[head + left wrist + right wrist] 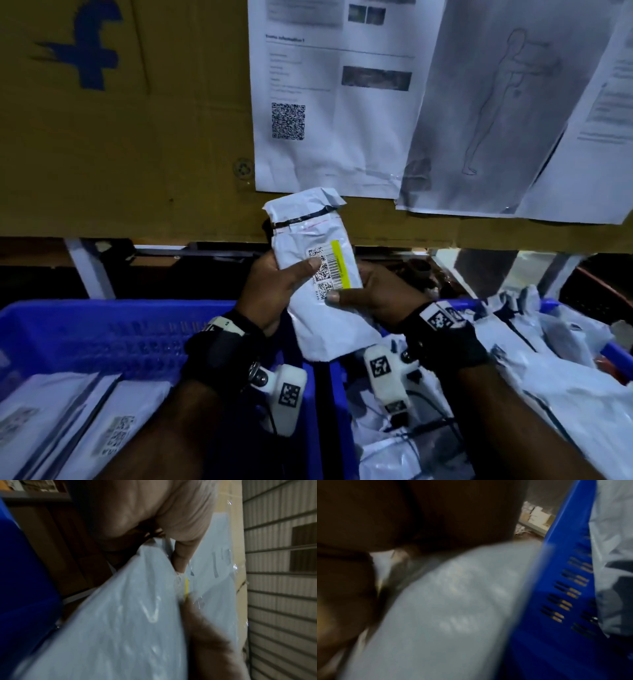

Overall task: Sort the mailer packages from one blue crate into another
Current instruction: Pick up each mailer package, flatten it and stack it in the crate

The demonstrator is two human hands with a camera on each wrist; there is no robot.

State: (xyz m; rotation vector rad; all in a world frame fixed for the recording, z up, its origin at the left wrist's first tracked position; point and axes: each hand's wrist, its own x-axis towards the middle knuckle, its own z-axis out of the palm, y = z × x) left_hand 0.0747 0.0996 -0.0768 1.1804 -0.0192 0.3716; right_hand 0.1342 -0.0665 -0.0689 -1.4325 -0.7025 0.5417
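1. A cardboard sheet [120, 137] stands behind the work area, with a blue logo [84, 46] printed at its upper left.
2. A form [337, 96] with a QR code [288, 121] hangs on it.
3. A body sketch [489, 109] overlaps the form's right edge.
4. Another page [596, 120] hangs further right, its text too blurred to read.
5. A ribbed shutter [281, 588] stands beside the cardboard.
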